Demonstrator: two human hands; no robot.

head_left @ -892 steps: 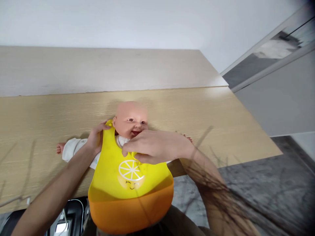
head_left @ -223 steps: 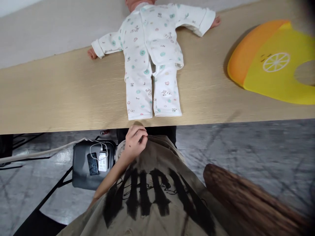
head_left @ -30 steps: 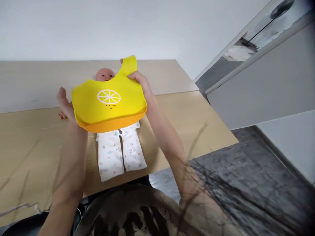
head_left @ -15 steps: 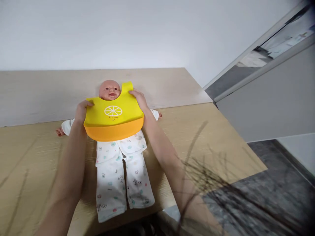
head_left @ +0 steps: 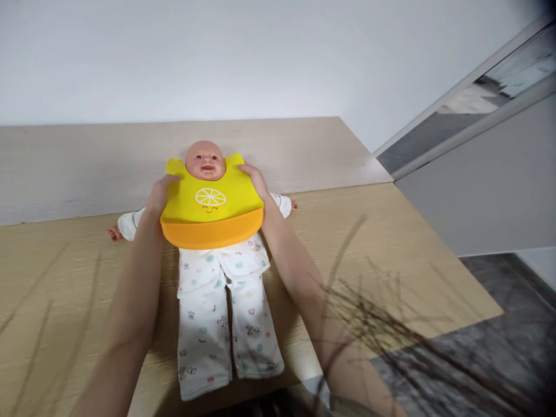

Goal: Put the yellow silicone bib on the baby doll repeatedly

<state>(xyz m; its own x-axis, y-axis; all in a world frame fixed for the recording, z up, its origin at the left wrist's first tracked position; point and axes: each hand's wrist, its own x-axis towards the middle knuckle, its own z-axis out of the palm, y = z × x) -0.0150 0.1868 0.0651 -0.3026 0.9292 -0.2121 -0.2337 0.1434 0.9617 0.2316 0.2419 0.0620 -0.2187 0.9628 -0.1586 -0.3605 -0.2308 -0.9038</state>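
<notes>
At the center of the frame, the yellow bib [head_left: 211, 202], held up in the air a second ago, now lies on the doll [head_left: 217, 255] on the tabletop [head_left: 391, 243], its neck opening under the chin, left hand [head_left: 160, 194] and right hand [head_left: 256, 180] each gripping a side edge.

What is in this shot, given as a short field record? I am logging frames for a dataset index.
surface: wooden table, against a white wall
doll: doll on its back, head toward the wall, in a printed white suit
bib: yellow bib with an orange pocket and a lemon print, over the doll's chest, neck cut-out under the chin
left hand: left hand grips the bib's left edge
right hand: right hand grips the bib's right edge
foreground: blurred dark hair strands at lower right
</notes>
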